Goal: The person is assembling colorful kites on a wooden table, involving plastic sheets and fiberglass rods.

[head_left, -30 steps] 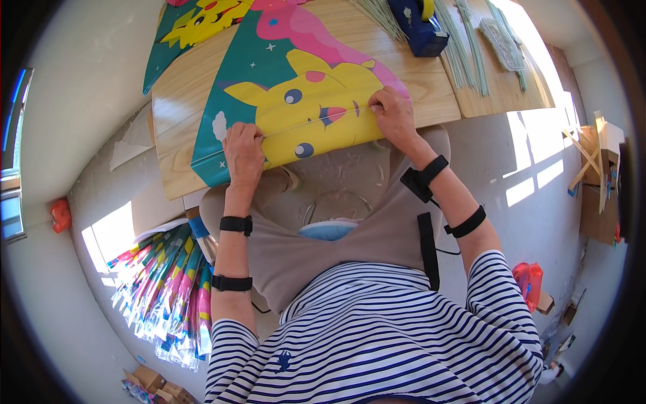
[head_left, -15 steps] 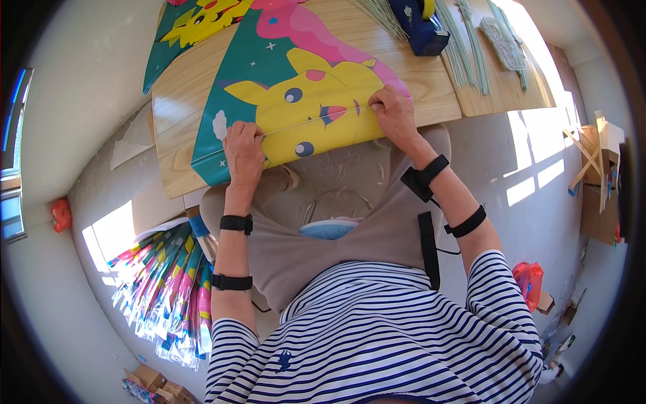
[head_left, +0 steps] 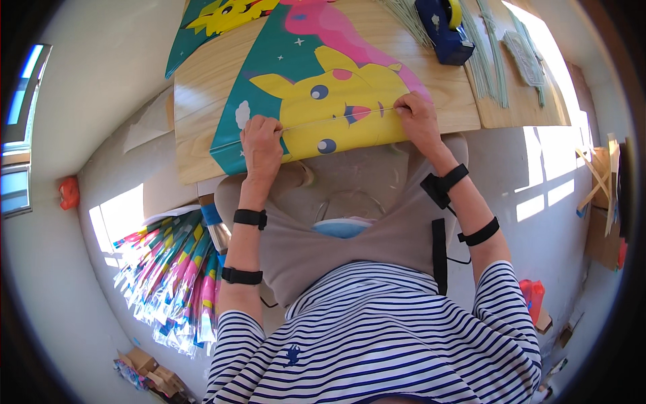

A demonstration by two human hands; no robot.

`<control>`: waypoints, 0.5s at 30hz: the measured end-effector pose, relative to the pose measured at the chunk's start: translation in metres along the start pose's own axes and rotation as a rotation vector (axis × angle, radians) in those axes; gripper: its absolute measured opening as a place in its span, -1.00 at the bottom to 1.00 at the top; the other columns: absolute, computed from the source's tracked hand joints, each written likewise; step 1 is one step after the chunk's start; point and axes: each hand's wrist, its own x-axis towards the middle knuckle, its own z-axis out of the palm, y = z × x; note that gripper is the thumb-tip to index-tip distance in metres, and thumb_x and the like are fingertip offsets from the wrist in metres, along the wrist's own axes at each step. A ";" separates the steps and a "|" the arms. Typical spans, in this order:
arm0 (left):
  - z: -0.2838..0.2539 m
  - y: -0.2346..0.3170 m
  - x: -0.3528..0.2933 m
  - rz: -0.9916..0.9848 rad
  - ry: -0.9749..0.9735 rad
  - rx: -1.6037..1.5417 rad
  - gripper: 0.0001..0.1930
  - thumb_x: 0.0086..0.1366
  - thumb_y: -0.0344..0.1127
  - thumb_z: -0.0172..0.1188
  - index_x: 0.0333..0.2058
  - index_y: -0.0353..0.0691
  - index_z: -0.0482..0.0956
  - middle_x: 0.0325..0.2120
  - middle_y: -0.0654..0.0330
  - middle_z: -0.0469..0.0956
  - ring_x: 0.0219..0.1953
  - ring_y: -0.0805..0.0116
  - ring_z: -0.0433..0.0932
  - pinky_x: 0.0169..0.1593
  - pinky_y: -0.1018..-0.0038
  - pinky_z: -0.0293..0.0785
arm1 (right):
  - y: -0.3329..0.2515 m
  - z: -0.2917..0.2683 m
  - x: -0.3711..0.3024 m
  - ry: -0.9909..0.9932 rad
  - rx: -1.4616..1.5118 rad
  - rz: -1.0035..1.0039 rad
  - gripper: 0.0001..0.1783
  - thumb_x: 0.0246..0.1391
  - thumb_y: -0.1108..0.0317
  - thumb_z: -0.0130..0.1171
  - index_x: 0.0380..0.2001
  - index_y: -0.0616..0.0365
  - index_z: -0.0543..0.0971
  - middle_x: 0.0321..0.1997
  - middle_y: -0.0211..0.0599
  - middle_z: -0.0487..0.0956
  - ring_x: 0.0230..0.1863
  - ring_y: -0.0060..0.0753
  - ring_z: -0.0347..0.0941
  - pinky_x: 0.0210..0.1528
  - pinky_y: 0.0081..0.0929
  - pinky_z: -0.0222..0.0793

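A printed kite sail (head_left: 367, 135) in green, pink and yellow, with a big-eyed cartoon face, lies at the table's near edge. Across the face runs a thin pale line; I cannot tell whether it is a seam, cord or rod. At the left part of this line, near a white printed cloud, my left hand (head_left: 262, 145) is closed in a pinch on the sail. My right hand (head_left: 418, 120) pinches it beside the printed mouth, fingertips pressed together. Both hands rest low over the tabletop, and what lies under the fingers is hidden.
A blue tape dispenser (head_left: 452, 47) stands on the wooden table (head_left: 202, 101), beside bundles of thin pale rods (head_left: 481, 74) and a clear plastic tray (head_left: 523, 59). Another printed sail (head_left: 195, 44) lies far left. Several packed sails in clear sleeves (head_left: 175, 276) fan out at lower left.
The whole scene has shifted rightward in the picture as the head moved. Both hands keep their pinch at about the same places on the sail.
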 end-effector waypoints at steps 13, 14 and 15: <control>-0.015 -0.004 -0.012 -0.039 0.055 0.124 -0.84 0.11 -0.50 0.34 -0.34 -0.14 0.58 -0.29 0.19 0.47 -0.10 0.09 0.46 0.01 0.16 0.33 | -0.003 -0.003 0.002 -0.017 -0.037 -0.024 -0.91 -0.01 0.56 0.21 -0.38 0.23 0.63 -0.34 -0.14 0.61 -0.27 -0.08 0.58 -0.17 -0.28 0.45; -0.015 -0.006 -0.012 -0.050 0.060 0.129 -0.84 0.11 -0.49 0.34 -0.34 -0.14 0.58 -0.28 0.19 0.47 -0.09 0.09 0.46 0.01 0.16 0.33 | -0.002 -0.003 0.002 -0.020 -0.035 -0.008 -0.92 -0.01 0.55 0.22 -0.38 0.22 0.63 -0.34 -0.14 0.61 -0.27 -0.08 0.58 -0.17 -0.28 0.45; -0.015 -0.007 -0.012 -0.060 0.065 0.134 -0.84 0.11 -0.49 0.35 -0.33 -0.14 0.58 -0.28 0.18 0.47 -0.08 0.09 0.46 0.01 0.15 0.33 | -0.001 -0.003 0.002 -0.023 -0.033 0.010 -0.92 -0.01 0.53 0.24 -0.38 0.22 0.63 -0.34 -0.15 0.61 -0.26 -0.08 0.58 -0.18 -0.28 0.44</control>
